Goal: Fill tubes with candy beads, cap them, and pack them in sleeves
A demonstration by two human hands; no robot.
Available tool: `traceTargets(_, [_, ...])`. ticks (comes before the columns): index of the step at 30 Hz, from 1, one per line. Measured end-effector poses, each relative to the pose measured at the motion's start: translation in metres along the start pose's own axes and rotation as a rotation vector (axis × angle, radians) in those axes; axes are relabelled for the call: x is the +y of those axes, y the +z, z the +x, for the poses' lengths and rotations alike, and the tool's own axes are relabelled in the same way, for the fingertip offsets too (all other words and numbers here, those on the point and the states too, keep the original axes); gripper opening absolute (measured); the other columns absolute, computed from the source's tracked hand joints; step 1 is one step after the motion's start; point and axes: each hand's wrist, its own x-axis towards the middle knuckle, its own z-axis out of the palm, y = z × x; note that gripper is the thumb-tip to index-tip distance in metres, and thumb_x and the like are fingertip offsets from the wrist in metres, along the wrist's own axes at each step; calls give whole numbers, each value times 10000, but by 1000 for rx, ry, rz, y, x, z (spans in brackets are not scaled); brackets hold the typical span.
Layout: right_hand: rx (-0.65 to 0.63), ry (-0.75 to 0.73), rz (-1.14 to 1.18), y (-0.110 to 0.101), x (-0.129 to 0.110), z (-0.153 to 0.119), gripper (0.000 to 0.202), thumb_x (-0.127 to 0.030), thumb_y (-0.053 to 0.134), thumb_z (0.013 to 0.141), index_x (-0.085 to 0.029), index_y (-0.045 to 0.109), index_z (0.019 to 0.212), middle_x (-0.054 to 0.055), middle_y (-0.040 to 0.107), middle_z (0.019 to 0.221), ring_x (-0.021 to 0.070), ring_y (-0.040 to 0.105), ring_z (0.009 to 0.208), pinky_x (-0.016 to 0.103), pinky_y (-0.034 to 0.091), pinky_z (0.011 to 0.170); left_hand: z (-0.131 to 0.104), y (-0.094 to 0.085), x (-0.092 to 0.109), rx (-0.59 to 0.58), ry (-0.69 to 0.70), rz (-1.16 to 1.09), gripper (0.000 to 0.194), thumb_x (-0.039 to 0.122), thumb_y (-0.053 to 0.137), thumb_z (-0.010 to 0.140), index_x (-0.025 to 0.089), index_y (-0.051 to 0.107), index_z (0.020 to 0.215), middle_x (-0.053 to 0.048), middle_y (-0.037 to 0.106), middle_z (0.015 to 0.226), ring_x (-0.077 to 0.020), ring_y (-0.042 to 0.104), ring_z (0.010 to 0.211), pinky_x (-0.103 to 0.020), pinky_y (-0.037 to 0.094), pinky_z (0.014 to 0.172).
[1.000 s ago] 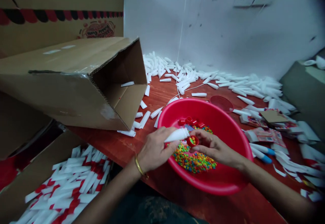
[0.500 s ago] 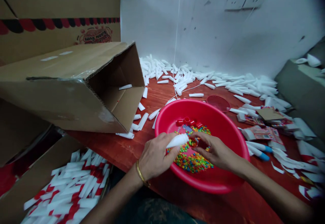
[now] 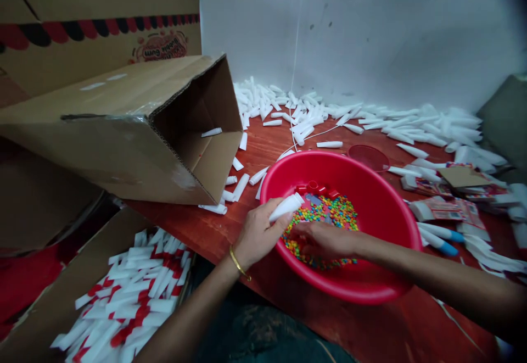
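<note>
My left hand [image 3: 263,230] is wrapped round a white plastic tube [image 3: 287,206], tilted with its threaded neck up over the rim of a red basin [image 3: 401,209]. Small multicoloured candies [image 3: 343,212] lie across the basin floor. My right hand [image 3: 319,240] reaches down among these candies, its fingers curled and partly hidden by the back of the hand. What they hold cannot be made out. Several red caps [image 3: 313,186] sit at the far side inside the basin.
An open cardboard box [image 3: 185,138] lies on its side at left on the red table [image 3: 189,231]. Below stands a carton of red-capped white tubes [image 3: 140,291]. Loose white tubes [image 3: 304,113] line the wall. Printed packets [image 3: 448,209] and blue-tipped tubes [image 3: 442,236] lie at right.
My right hand has moved down and left from the tube's neck into the candies. A red cap was between its fingers earlier. My left hand still holds the tube. The camera view has shifted.
</note>
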Motion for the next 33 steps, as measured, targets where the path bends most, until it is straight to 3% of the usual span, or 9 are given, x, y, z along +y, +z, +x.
traceTargets(5, [98,109,671,-12,11,-16,226,-303,558,755,-189,469,928,-19,493,734,94,465,597,217,418,531,2,-1,-2,-2,13,-2,361,389,407,862,174,557,1110,-49,645,901,-132,579,745,-274,469,658])
traceTargets(9, [280,110,884,-25,2,-28,286,-346,596,737,-204,432,923,-15,476,790,98,484,644,234,450,586,2,-1,1,-33,42,75,338,379,415,858,190,553,1101,-45,640,901,-147,584,770,-296,475,687])
traceTargets(12, [395,97,784,-34,-8,-34,264,-343,578,766,-201,436,937,-18,481,753,92,466,604,217,420,531,1,0,5,-76,81,185,336,377,426,851,201,540,1114,-52,639,936,-179,594,821,-326,476,704])
traceTargets(15, [500,102,525,-38,-13,-37,246,-321,551,792,-193,460,982,-6,516,741,97,455,568,224,400,503,1,1,8,-94,110,249,347,362,426,850,210,519,1148,-70,629,1023,-209,594,903,-356,479,749])
traceTargets(19, [573,66,247,-38,-13,-37,242,-277,515,819,-194,474,1042,40,569,861,108,503,592,243,438,529,1,2,11,-116,101,291,344,350,422,847,210,517,1147,-76,630,1005,-218,599,889,-361,484,735])
traceTargets(23, [573,-17,30,-38,-12,-40,250,-236,464,854,-200,483,1101,102,534,1087,159,580,827,295,496,680,0,4,13,-142,112,345,337,357,415,848,217,528,1134,-72,629,964,-211,601,859,-350,486,728])
traceTargets(27, [511,-110,-37,-43,-13,-42,295,-233,438,882,-199,474,1173,123,500,1182,198,514,1064,359,460,852,0,2,15,-181,108,422,360,378,393,860,226,495,1170,-59,620,951,-215,599,859,-358,487,716])
traceTargets(30, [415,-117,87,-47,-16,-39,266,-322,461,880,-182,516,1099,100,584,1043,186,558,962,345,472,821,1,1,12,-212,155,459,375,405,365,874,217,492,1173,-52,614,922,-209,598,835,-346,485,688])
traceTargets(33, [274,76,367,-46,-22,-31,419,-489,329,897,-163,563,776,24,570,615,129,554,560,252,478,541,-1,4,8,-205,234,500,405,439,362,873,208,494,1179,-52,606,893,-201,595,784,-327,480,644])
